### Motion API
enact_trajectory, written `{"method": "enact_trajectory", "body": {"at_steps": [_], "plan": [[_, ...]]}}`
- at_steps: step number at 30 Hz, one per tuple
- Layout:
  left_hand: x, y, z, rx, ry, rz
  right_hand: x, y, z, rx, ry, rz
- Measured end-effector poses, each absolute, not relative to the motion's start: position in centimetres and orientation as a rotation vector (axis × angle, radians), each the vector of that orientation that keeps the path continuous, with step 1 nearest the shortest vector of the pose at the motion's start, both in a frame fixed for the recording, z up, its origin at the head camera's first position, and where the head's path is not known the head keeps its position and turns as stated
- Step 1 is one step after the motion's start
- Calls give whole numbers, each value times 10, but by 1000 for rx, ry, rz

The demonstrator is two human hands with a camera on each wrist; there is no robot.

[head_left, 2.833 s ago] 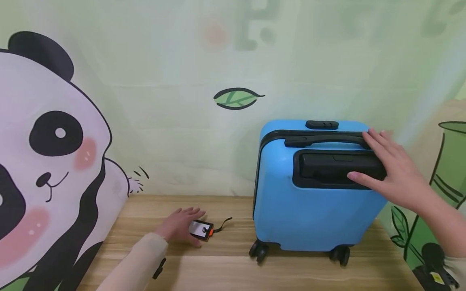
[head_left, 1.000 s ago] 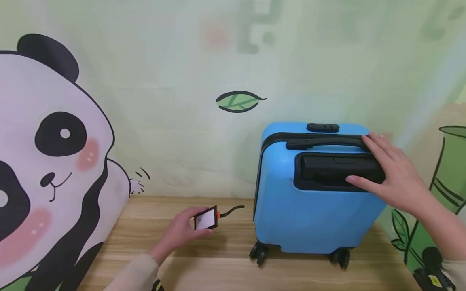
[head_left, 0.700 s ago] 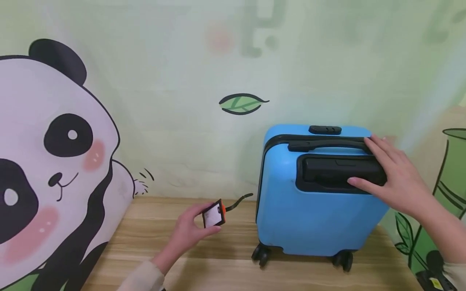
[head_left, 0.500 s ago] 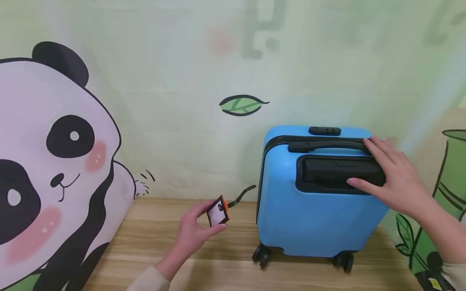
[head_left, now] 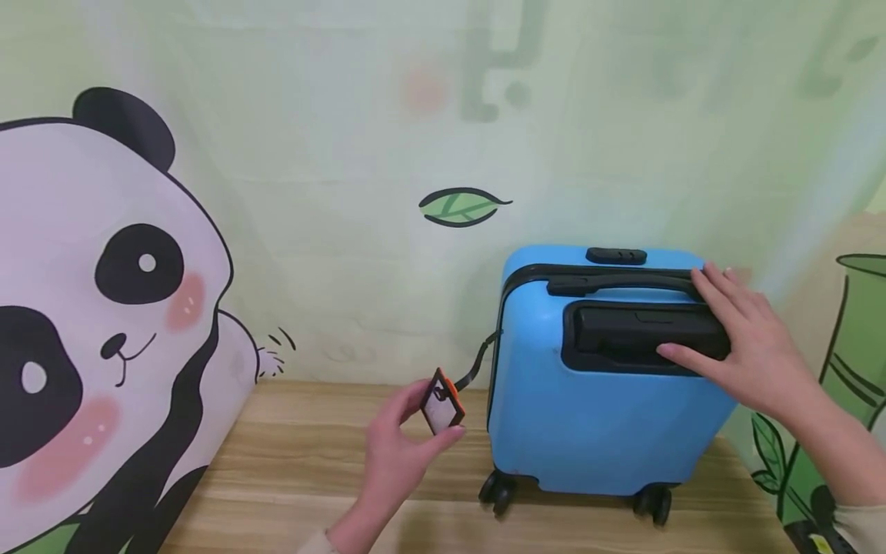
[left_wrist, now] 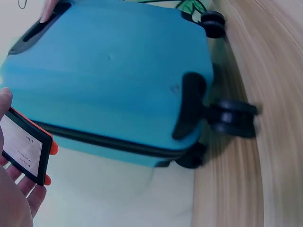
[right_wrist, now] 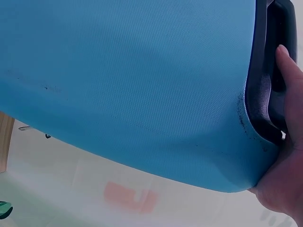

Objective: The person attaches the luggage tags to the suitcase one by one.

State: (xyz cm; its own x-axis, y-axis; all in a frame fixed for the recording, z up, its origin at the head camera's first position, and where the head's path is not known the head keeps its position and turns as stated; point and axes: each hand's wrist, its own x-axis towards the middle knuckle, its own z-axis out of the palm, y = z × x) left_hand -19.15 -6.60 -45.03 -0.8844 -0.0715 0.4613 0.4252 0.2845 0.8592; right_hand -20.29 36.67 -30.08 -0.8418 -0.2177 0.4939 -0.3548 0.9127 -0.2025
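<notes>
My left hand (head_left: 401,454) pinches a luggage tag (head_left: 441,404) between thumb and fingers, tilted above the table. It has a dark frame, a white card and an orange end. From that end a thin black strap (head_left: 477,365) reaches up to the left edge of a blue suitcase (head_left: 602,438); I cannot tell whether they touch. Upright on its wheels, the suitcase has a black carry handle (head_left: 623,282) on top. My right hand (head_left: 761,354) rests on its upper right corner, fingers extended over the top and thumb on the black recessed panel (head_left: 644,335).
The suitcase's black wheels (head_left: 500,492) stand on a wood-grain table (head_left: 298,462). Behind hangs a pale green backdrop (head_left: 332,192) with a printed panda (head_left: 62,200) at left and a leaf (head_left: 460,208). A dark object (head_left: 806,536) lies at lower right.
First lying flat under my left hand, the luggage tag has been picked up, tilted and carried right towards the suitcase. My right hand has kept its place on the corner.
</notes>
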Motion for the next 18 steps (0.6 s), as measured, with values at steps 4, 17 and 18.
{"method": "enact_trajectory", "body": {"at_steps": [4,17,18], "plan": [[-186,-56,-443,-316,-2162,-1655,-201,367,-301,421,-2589,400],[-176,-50,-429,-300,-2171,-1722,-188,295,-290,876,-2099,284],[-175,-49,-428,-300,-2164,-1730,-188,286,-290,919,-2061,276]]}}
